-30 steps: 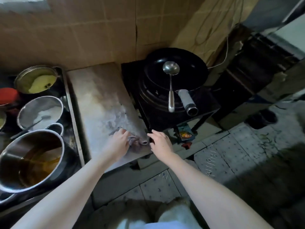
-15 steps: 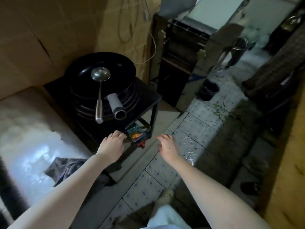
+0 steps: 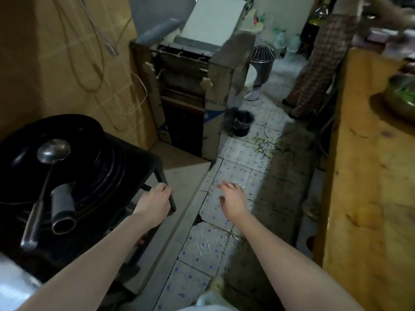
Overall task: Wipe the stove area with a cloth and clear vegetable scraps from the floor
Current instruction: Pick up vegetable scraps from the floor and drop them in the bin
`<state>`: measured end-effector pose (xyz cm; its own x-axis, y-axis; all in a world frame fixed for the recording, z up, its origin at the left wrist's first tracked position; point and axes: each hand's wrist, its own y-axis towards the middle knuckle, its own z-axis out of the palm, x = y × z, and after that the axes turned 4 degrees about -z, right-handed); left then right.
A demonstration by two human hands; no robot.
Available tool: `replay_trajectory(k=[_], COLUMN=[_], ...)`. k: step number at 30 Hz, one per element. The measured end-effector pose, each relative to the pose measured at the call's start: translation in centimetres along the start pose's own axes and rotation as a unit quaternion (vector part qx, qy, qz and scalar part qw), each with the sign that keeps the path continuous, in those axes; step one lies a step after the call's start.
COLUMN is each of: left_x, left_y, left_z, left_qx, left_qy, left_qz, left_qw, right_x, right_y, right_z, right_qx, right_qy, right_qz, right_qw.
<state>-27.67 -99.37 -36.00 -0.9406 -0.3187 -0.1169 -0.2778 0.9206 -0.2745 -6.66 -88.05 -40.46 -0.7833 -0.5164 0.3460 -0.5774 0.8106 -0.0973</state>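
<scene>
The black stove stand [image 3: 143, 162] carries a black wok [image 3: 27, 135] with a steel ladle [image 3: 52, 151] lying in it. My left hand [image 3: 156, 203] is curled around the stand's front corner leg. My right hand [image 3: 233, 198] hovers over the tiled floor with fingers spread and nothing in it. Green vegetable scraps [image 3: 267, 145] lie scattered on the tiles further ahead, near a small black bucket [image 3: 242, 122]. The cloth is out of view.
A tall metal machine [image 3: 190, 86] stands behind the stove. A wooden table [image 3: 370, 176] lines the right side, with a bowl of greens [image 3: 402, 97] on it. A person in plaid trousers [image 3: 318, 63] stands at the aisle's far end. The steel counter [image 3: 13, 286] shows at bottom left.
Both hands let go of the cloth on the steel counter. My view swung right toward the aisle. The left hand took hold of the stove stand's leg; the right moved out over the floor.
</scene>
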Motion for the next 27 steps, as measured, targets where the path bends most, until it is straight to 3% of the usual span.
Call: replay_trajectory(k=[10,27], left_x=[-8.5,-18.8], left_y=[11.7,33.9], left_z=[-3.9,-5.6], left_qx=[-0.013,0.011], left_qy=[0.039,0.056], left_qz=[0.051,0.203], left_qw=[0.998,0.978], right_x=[-10.9,-20.8], right_y=[4.8,14.3], right_z=[-4.6,-8.8], right_qx=[-0.050,-0.099], right_qy=[0.022,0.042], right_qz=[0.096,0.239], right_qw=[0.994,0.965])
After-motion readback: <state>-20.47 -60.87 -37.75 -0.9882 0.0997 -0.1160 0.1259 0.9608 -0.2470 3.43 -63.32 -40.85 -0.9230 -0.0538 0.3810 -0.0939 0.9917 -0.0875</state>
